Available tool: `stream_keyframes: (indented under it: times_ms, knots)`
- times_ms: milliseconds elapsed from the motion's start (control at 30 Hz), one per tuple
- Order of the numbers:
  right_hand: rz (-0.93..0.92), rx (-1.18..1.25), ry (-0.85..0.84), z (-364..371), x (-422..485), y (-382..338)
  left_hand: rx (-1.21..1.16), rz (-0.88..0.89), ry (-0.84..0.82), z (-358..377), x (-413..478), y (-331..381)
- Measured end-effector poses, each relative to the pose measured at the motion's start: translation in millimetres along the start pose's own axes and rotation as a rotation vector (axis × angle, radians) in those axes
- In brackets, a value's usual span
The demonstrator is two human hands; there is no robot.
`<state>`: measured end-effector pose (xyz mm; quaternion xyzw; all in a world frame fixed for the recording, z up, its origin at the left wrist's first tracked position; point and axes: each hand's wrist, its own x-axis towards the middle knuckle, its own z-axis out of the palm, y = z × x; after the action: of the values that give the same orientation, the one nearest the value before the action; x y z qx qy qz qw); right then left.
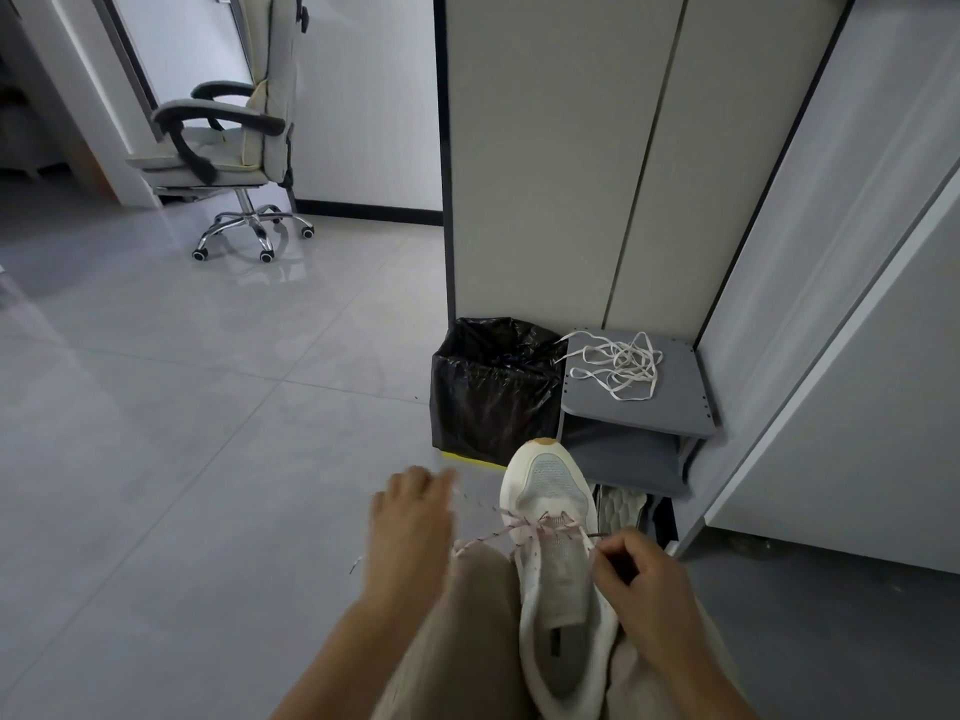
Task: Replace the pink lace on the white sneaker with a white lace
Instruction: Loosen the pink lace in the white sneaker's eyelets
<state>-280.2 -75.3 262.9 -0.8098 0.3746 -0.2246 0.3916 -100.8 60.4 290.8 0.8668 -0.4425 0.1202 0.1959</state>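
Note:
The white sneaker (558,563) lies on my lap, toe pointing away from me. The pink speckled lace (498,535) runs only through the eyelets nearest the toe. My left hand (410,517), blurred, holds one end of that lace out to the left of the shoe. At the shoe's right side my right hand (636,576) pinches the lace's other end by its dark tip. The white lace (621,366) lies in a loose tangle on a grey shelf (675,402) beyond the shoe.
A bin with a black bag (493,392) stands left of the shelf. Another shoe (621,509) sits under the shelf. Tall cabinet panels (571,174) rise behind it. An office chair (228,142) stands far left on the tiled floor (182,407).

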Motion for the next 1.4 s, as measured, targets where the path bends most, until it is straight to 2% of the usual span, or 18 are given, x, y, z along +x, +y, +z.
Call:
stream_keyframes:
  times_ms: [67,133,200,367,567,733,800,900,967,1033,1067,1133,1200,1233,1300,1400]
  knots:
    - [0.01,0.008,-0.01,0.3,-0.3,0.8,0.02,0.248,-0.09,7.9,0.9,41.3]
    - [0.019,0.018,-0.014,-0.3,0.4,0.6,0.037,0.394,-0.201,17.1,1.2,71.0]
    - [0.018,0.016,-0.014,-1.3,0.3,-0.4,0.045,0.398,-0.299,26.9,3.3,83.1]
    - [0.017,0.024,0.013,-3.2,-0.3,0.5,0.155,0.379,-0.3,25.6,9.6,88.1]
    - [0.01,0.016,0.033,0.0,-0.3,2.0,0.094,0.278,-0.33,23.6,13.5,91.2]
    - [0.003,0.017,0.079,1.0,-1.5,1.2,0.129,0.395,-0.437,16.3,11.1,77.2]
    - [0.001,0.031,0.09,-0.2,-1.2,2.2,-0.039,0.305,-0.363,6.1,5.1,68.0]
    - [0.006,0.05,0.064,-3.2,-0.1,2.3,-0.463,-0.102,-0.096,-14.6,14.5,37.2]
    - [-0.012,0.023,0.036,-2.1,-0.8,2.6,-0.532,-0.302,0.089,-23.2,28.1,3.0]
    - [-0.031,0.001,0.019,-0.6,-0.9,1.2,-0.482,-0.437,0.079,-29.4,32.9,-14.2]
    - [-0.042,-0.009,0.005,0.0,-1.0,-0.1,-0.499,-0.479,0.01,-30.5,29.7,-12.5]
    - [-0.079,-0.04,-0.032,2.2,0.2,-2.2,-0.578,-0.457,-0.223,-23.4,14.0,10.5]
    - [-0.194,-0.116,-0.046,3.5,4.8,-5.6,-0.492,-0.285,-0.454,-11.5,-11.1,42.1]
    - [-0.287,-0.172,-0.038,3.7,9.1,-9.1,-0.38,-0.177,-0.458,-4.6,-21.5,51.2]
    - [-0.463,-0.32,-0.057,7.6,20.1,-16.7,-0.229,-0.082,-0.329,5.5,-29.8,54.3]
    - [-0.525,-0.487,-0.131,18.3,35.5,-22.8,-0.354,-0.089,-0.212,11.0,-31.5,48.5]
